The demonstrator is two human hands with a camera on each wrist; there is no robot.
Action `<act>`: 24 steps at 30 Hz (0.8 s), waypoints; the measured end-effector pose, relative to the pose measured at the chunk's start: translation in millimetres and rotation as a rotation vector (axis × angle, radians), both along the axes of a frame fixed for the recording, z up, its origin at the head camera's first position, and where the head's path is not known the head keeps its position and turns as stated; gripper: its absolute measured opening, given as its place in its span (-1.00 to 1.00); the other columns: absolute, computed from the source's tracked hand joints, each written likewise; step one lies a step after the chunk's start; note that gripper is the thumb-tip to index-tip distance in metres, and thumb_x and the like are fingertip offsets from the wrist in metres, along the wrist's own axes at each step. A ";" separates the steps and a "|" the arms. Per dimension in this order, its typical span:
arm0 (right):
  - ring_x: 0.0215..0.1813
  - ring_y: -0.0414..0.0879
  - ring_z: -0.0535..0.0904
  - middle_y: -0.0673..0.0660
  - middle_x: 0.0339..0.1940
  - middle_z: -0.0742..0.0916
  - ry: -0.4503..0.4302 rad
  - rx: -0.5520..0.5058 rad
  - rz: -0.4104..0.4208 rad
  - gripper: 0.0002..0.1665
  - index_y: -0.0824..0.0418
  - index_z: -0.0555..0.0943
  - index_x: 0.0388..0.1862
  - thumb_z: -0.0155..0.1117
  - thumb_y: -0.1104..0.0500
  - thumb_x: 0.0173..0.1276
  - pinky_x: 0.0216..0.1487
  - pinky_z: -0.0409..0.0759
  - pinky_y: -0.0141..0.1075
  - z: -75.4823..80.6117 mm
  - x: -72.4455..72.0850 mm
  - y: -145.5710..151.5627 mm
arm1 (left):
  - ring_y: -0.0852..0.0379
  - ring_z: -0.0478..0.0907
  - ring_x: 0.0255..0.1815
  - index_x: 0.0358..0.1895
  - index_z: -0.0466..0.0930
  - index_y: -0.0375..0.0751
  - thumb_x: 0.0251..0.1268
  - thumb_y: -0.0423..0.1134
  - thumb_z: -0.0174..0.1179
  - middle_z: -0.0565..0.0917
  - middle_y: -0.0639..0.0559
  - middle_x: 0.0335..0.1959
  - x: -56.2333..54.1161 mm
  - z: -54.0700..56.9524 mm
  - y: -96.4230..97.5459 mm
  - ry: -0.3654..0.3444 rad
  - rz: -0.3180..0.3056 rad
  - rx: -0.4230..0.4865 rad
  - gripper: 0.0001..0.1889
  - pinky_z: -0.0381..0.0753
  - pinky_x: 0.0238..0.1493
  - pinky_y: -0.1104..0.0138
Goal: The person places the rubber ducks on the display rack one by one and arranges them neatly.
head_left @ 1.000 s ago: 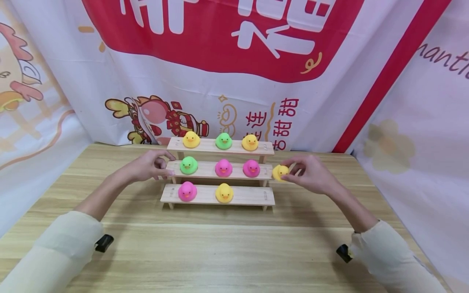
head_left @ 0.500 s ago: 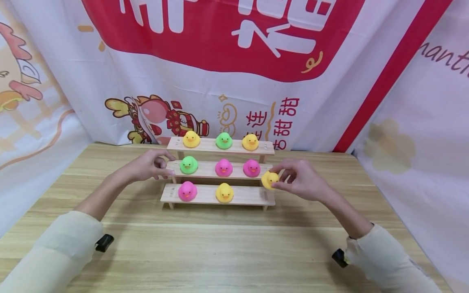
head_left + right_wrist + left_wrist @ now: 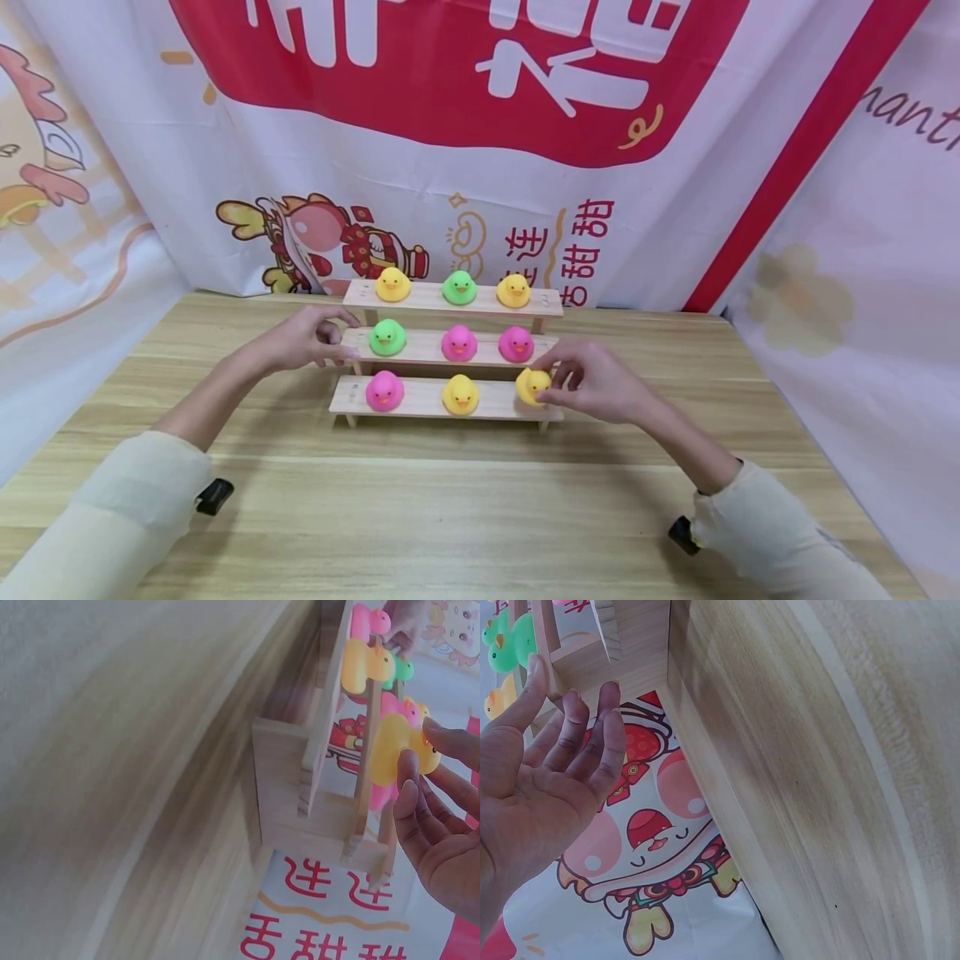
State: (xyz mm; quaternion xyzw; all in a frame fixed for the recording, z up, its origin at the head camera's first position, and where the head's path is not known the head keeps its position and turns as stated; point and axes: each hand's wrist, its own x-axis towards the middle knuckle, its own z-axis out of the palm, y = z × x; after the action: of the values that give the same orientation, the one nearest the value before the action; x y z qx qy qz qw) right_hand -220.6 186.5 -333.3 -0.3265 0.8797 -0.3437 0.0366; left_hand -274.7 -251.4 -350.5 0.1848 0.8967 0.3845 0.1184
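Note:
A three-tier wooden stand [image 3: 420, 406] bears rubber ducks in yellow, green and pink. My right hand [image 3: 596, 385] pinches a yellow rubber duck [image 3: 529, 386] between thumb and fingers, just above the right end of the lowest tier. In the right wrist view that yellow duck [image 3: 390, 750] looks apart from the board. At the stand's left side, my left hand [image 3: 306, 340] holds the end of the middle tier, thumb at the front edge and index finger behind. The left wrist view shows the thumb near a green duck [image 3: 514, 649].
On the lowest tier sit a pink duck [image 3: 384, 392] and another yellow duck [image 3: 461, 395]. Three ducks stand on each upper tier. The stand rests on a wood-grain table [image 3: 450, 517], close to a printed cloth backdrop [image 3: 420, 192].
The right hand has carried the yellow duck left and down, from beside the middle tier to over the lowest tier's right end. The left hand has kept its place.

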 end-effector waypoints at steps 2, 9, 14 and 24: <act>-0.32 -0.19 0.65 0.04 -0.20 0.79 0.000 0.007 0.009 -0.64 0.25 0.76 0.00 0.61 0.24 0.23 -0.26 0.75 -0.25 -2.7 0.3 -2.1 | 0.05 0.51 -0.43 0.26 0.46 -0.51 0.35 -0.33 0.41 0.53 -0.02 -0.49 -0.1 0.3 0.4 -0.002 -0.001 -0.001 -0.48 0.75 -0.36 0.19; -0.34 -0.21 0.62 0.00 -0.29 0.77 0.014 0.014 0.043 -0.67 0.25 0.76 -0.05 0.62 0.21 0.23 -0.28 0.73 -0.31 -8.9 -0.1 -8.8 | 0.05 0.52 -0.44 0.25 0.46 -0.53 0.34 -0.34 0.41 0.53 -0.02 -0.50 -0.3 1.2 0.7 -0.009 -0.002 0.001 -0.48 0.76 -0.36 0.17; -0.36 -0.22 0.62 0.00 -0.33 0.76 0.014 0.014 0.049 -0.69 0.25 0.76 -0.07 0.61 0.23 0.23 -0.30 0.71 -0.34 -11.4 -0.8 -10.3 | 0.06 0.52 -0.43 0.24 0.47 -0.55 0.33 -0.34 0.42 0.54 -0.02 -0.49 -1.1 0.3 0.2 -0.003 0.005 -0.001 -0.48 0.77 -0.35 0.15; -0.37 -0.26 0.62 0.00 -0.35 0.76 0.035 0.032 0.053 -0.70 0.28 0.76 -0.08 0.61 0.22 0.23 -0.31 0.71 -0.37 -18.5 -2.1 -13.3 | 0.08 0.53 -0.43 0.23 0.48 -0.56 0.31 -0.35 0.44 0.55 -0.02 -0.49 -1.5 -0.4 0.3 -0.001 0.013 0.008 -0.47 0.77 -0.34 0.14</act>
State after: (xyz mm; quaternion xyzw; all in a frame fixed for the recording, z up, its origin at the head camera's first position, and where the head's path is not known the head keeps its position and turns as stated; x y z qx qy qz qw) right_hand -222.7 173.1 -351.9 -0.3551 0.8766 -0.3226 0.0359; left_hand -276.2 -251.1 -350.9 0.1793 0.8963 0.3888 0.1155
